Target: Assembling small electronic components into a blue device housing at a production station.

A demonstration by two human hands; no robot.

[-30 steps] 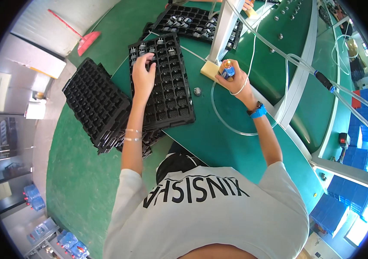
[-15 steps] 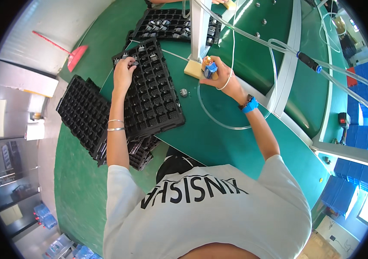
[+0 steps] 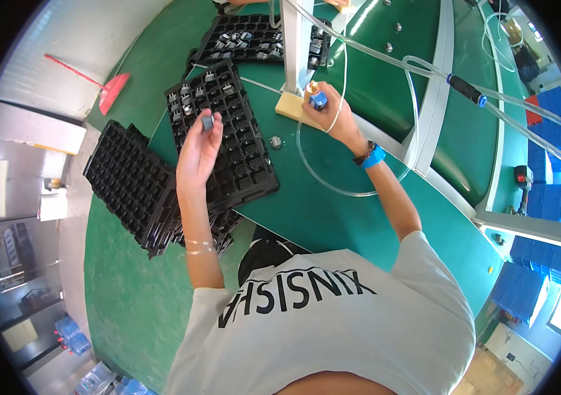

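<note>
My left hand (image 3: 200, 155) is turned palm up above the near black compartment tray (image 3: 254, 178). Its thumb and fingers are closed on a small grey part (image 3: 208, 122). Similar small metal parts (image 3: 185, 99) sit in the far-left pockets of that tray, while many pockets nearer me hold none. My right hand (image 3: 338, 118) grips a small blue-and-amber bottle-like tool (image 3: 318, 100), whose far end is partly hidden by the fingers. Beside it lies a pale yellow block (image 3: 291, 107). One loose metal part (image 3: 276, 142) rests on the green table between the tray and the tube.
A clear tube (image 3: 333, 189) loops over the table by my right wrist. A white post (image 3: 295, 52) rises behind the yellow block. Another black tray (image 3: 254, 39) with parts lies farther back. Stacked black trays (image 3: 126, 184) stand at left. A person's hand shows at the top edge.
My left hand has drawn back toward me from the tray's far-left pockets and turned palm up with the grey part. My right hand has shifted and tilted slightly, still holding the tool.
</note>
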